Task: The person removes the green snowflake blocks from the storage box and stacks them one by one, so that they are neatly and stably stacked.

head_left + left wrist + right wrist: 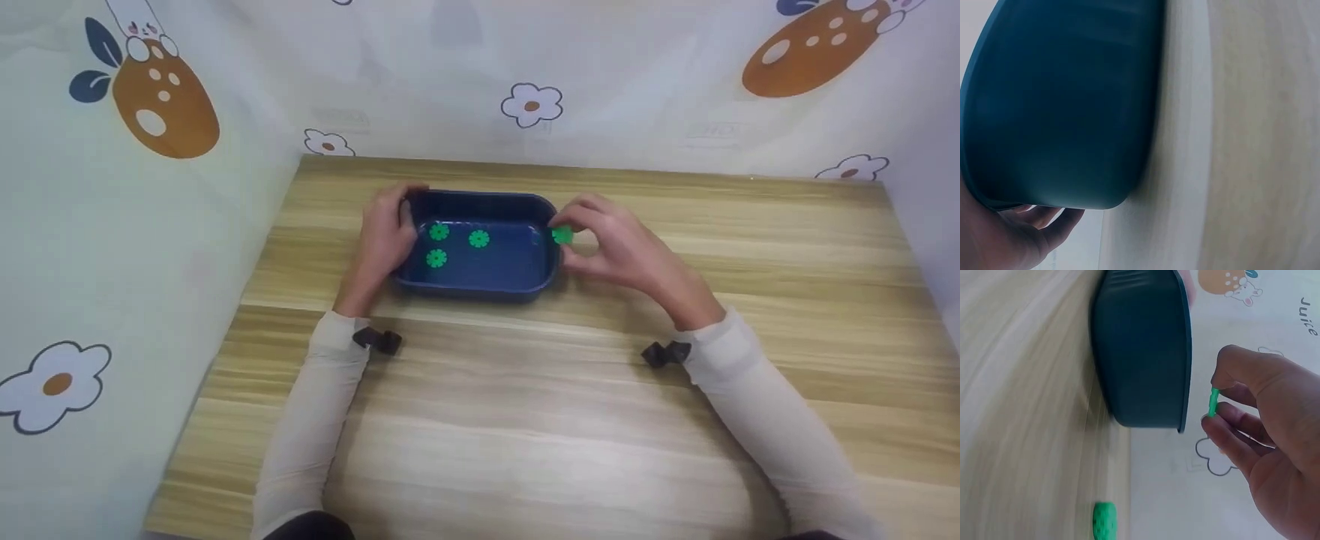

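A deep blue rectangular plastic basin (487, 289) stands on the wooden table. Three green snowflake-shaped discs (478, 238) lie inside it, toward its left half. At the basin's left end, my left hand (386, 232) grips the wall, thumb over the rim. The left wrist view shows its fingers (1061, 229) round the basin's outer side. My right hand (619, 244) pinches another green disc (1213, 402) between thumb and fingertips, near the right rim. In the right wrist view this disc is seen edge-on, higher than the rim and apart from it.
Another green piece (1104, 520) rests on the table beyond the basin, seen only in the right wrist view. The wooden table (525, 420) meets a printed cloth wall (450, 90) at the back and left. Small black devices (666, 354) are worn at both wrists.
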